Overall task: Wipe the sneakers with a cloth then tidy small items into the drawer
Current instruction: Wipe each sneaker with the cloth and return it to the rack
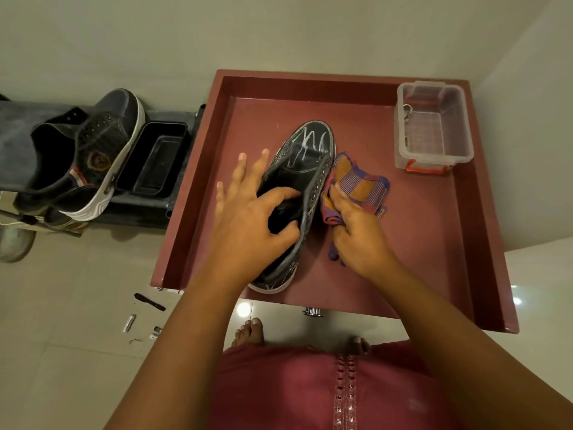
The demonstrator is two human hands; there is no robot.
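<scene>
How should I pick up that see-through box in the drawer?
Take the clear box from above by its two long rims. It stands upright with no lid on, and its walls are free on all sides, so fingers fit outside, thumb inside.

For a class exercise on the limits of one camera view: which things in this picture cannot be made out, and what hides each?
Head view only:
- Heel of the sneaker in the drawer: covered by the left hand.
- Lower part of the cloth: under the right hand.
- Small items on the floor: too small to identify.
- Metal piece in the clear box: too small.
</scene>
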